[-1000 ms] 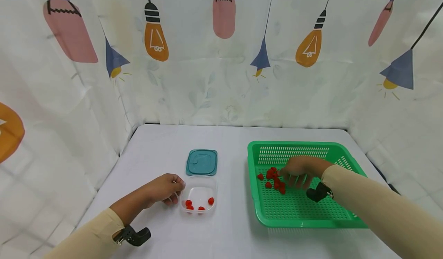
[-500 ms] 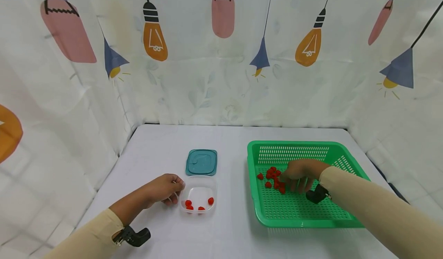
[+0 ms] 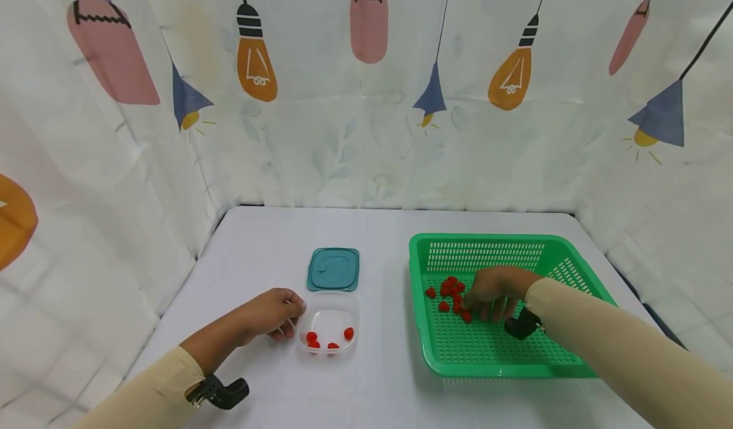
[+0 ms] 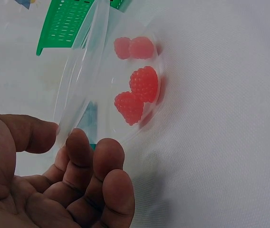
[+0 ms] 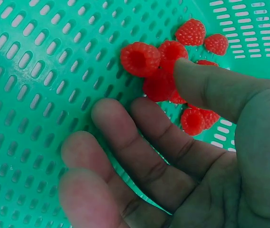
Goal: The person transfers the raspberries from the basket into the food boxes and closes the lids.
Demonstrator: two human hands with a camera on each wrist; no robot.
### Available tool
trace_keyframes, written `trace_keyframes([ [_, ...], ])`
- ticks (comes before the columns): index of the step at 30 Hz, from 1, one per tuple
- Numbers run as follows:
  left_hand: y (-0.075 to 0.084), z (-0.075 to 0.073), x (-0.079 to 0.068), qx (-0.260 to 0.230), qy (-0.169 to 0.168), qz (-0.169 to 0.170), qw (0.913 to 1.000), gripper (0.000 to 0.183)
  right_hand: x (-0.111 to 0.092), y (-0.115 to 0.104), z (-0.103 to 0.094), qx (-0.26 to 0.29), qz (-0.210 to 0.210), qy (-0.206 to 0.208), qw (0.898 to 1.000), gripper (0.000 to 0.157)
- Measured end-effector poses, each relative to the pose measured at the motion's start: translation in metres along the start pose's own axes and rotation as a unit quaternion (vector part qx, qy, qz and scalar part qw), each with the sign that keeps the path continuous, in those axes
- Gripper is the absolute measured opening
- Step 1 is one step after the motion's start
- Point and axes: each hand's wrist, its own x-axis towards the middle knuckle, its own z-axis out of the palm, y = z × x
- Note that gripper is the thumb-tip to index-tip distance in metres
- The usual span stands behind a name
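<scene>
My left hand (image 3: 275,314) pinches the left rim of a clear plastic container (image 4: 80,71) between thumb and forefinger; the other fingers lie loosely bent beside it. Several red raspberries (image 4: 143,84) sit inside the container. My right hand (image 3: 494,290) is down inside a green basket (image 3: 458,370), beside a cluster of raspberries (image 5: 139,59). In the right wrist view, the thumb overlaps the cluster and the forefinger's tip is close to one raspberry (image 5: 158,85) lying between them. The fingers are spread and slightly bent, and no firm grip on a berry shows.
A teal square lid (image 3: 334,268) lies on the white-covered table (image 3: 383,378), just behind the container. The basket's raised walls surround the right hand. A patterned curtain (image 3: 366,142) stands behind the table and along both sides.
My right hand has shifted slightly down and toward the near berries of the cluster. The left hand and the container stay where they were.
</scene>
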Motion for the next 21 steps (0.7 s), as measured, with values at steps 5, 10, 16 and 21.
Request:
trace_keyframes([
  [5,0.001,0.001,0.000,0.002,0.003,0.001,1.0000,0.020,0.000,0.001,0.000,-0.001,-0.003,0.000,1.000,0.027],
  [10,0.001,0.001,0.000,0.002,0.004,0.001,1.0000,0.020,0.000,0.002,0.000,0.012,-0.001,0.001,1.000,0.027],
  [16,0.000,0.001,0.000,0.001,0.004,0.002,1.0000,0.020,0.000,0.003,-0.004,0.026,-0.002,0.003,1.000,0.028],
  [21,0.000,0.001,0.001,0.003,0.004,0.003,1.0000,0.020,-0.004,0.002,-0.010,0.035,-0.009,0.006,0.999,0.030],
])
